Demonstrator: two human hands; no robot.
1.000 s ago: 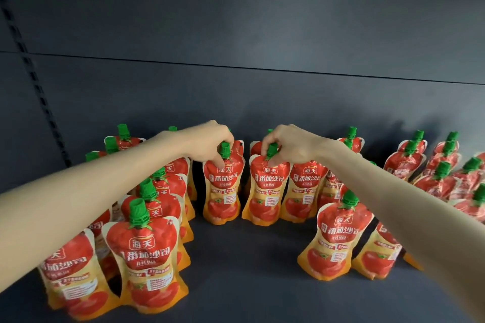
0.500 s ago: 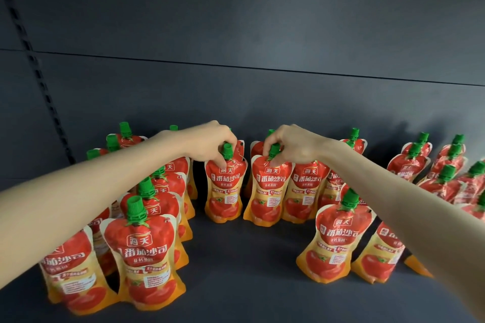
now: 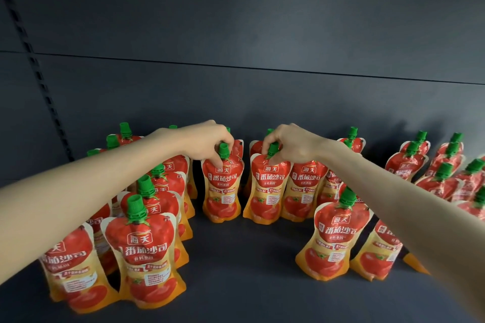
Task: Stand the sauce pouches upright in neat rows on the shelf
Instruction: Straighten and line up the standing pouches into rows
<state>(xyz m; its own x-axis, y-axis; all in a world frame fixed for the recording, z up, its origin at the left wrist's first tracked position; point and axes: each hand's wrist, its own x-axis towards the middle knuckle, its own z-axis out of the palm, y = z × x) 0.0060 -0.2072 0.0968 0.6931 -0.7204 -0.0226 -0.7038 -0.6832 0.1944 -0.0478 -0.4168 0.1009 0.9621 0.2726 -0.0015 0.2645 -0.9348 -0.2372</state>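
Sauce pouches stand on the dark shelf (image 3: 236,265) in several groups: a cluster at lower left, a row across the centre, more at centre right and far right of the frame. The step in hand, as I judge it, is placing two pouches in the centre row, one per hand. The left hand (image 3: 207,143) has its grip clamped on the green cap of the left centre pouch (image 3: 222,189); thumb and fingers close around the neck. The right hand (image 3: 291,143) has its grip closed the same way on the cap of the right centre pouch (image 3: 267,191). Both pouches look upright with bases on the shelf, approx. side by side with a narrow gap between them.

Next move, prob.: check that each stands alone, then open the fingers slowly and lift away w/o pulling the cap. The soft bodies may lean, so release should be gentle. The right centre pouch is just beside its neighbour (image 3: 301,191), so keep it square to the row.

Hard to make out: pouches behind the hands are mostly hidden, only caps show. The right forearm covers part of the pouches at lower right. Far-right pouches are cut off by the frame edge and seem tilted, but lens distortion makes that uncertain.
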